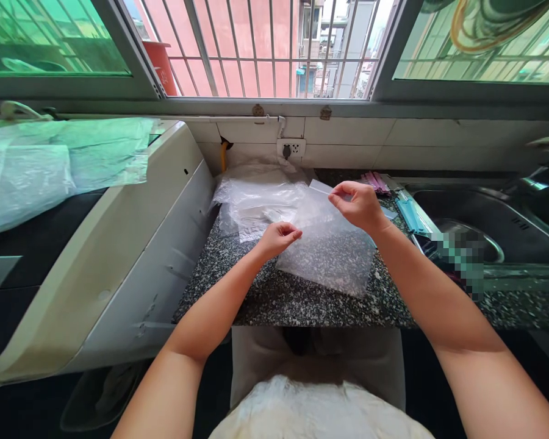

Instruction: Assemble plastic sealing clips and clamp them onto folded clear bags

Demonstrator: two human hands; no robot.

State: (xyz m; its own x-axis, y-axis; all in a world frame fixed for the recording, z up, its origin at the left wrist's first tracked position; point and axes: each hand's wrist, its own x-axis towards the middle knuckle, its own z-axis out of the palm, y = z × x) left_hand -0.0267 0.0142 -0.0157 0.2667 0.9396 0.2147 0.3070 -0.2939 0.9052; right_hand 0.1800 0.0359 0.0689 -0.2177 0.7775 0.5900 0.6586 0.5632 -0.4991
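Observation:
A clear frosted plastic bag (pixel 332 259) lies spread over the speckled stone counter (pixel 274 305). My left hand (pixel 278 239) is closed in a pinch at its left side, thumb and fingertips together. Farther back and to the right, my right hand (pixel 359 206) pinches near the bag's upper edge, by a pale strip (pixel 321 187). The fingertips hide just how much film each pinch takes in. Behind my left hand rests a loose pile of clear plastic bags (pixel 260 195).
A black sink (pixel 526 225) is set in at the right, with teal strips (pixel 410 214) and pink strips (pixel 377 182) near it. A white washing machine (pixel 150 256) borders the left side, plastic bags (pixel 105 152) on top. At the back wall is a socket (pixel 297 148).

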